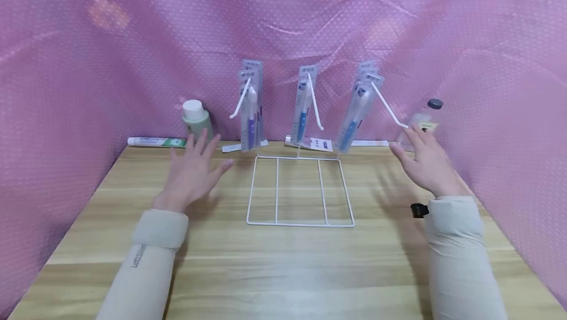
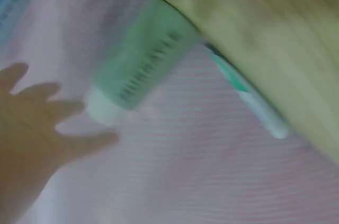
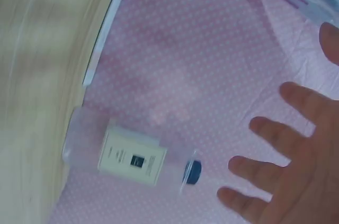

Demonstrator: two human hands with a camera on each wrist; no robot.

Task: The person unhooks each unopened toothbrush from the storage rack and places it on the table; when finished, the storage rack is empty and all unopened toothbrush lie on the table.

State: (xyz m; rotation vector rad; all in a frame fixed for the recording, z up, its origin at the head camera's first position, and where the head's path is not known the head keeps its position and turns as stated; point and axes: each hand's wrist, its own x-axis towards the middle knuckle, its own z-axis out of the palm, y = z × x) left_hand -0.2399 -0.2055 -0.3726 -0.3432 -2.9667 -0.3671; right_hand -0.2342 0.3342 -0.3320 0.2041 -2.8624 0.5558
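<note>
Hands both spread wide, holding nothing. Left hand [image 1: 192, 172] hovers over the bench [image 1: 283, 271] at 10 o'clock from the white wire rack [image 1: 300, 189], fingers straight; the green bottle [image 1: 196, 119] stands just beyond its fingertips, with a toothpaste tube [image 1: 155, 141] lying at 9 o'clock of that bottle. Right hand [image 1: 425, 162] hovers at 2 o'clock from the rack, fingers splayed, just beside the clear bottle [image 1: 423, 123] with the dark cap. Packaged toothbrushes [image 1: 303, 106] hang on the rack's three hooks. Pink dotted cloth [image 1: 88, 64] surrounds the bench.
</note>
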